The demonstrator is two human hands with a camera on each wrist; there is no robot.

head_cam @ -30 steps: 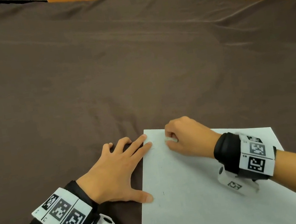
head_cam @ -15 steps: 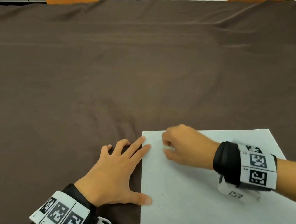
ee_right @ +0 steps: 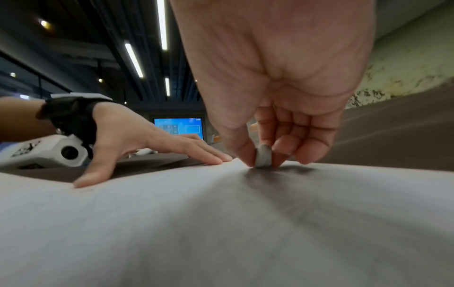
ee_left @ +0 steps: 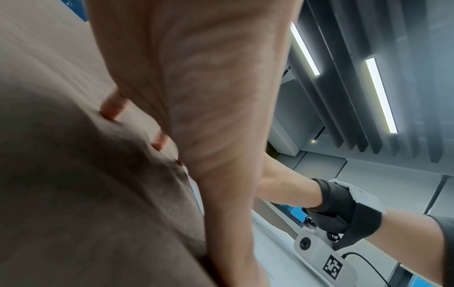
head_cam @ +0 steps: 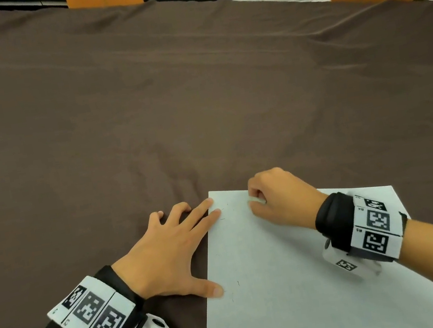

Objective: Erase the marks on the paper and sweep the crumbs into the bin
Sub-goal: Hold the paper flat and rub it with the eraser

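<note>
Head view, right hand [head_cam: 277,196] pinching small grey eraser [head_cam: 257,200] on white paper sheet [head_cam: 298,278], left hand [head_cam: 167,254] flat, fingers spread, pressing sheet's edge

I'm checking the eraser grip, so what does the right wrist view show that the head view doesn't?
Only the right wrist view shows the eraser pinched edge-on between thumb and fingertips, its bottom touching the paper. Only the head view shows the whole sheet on the brown tablecloth and faint marks near its left edge. Both show the left hand spread flat, fingertips on the paper's edge.
</note>
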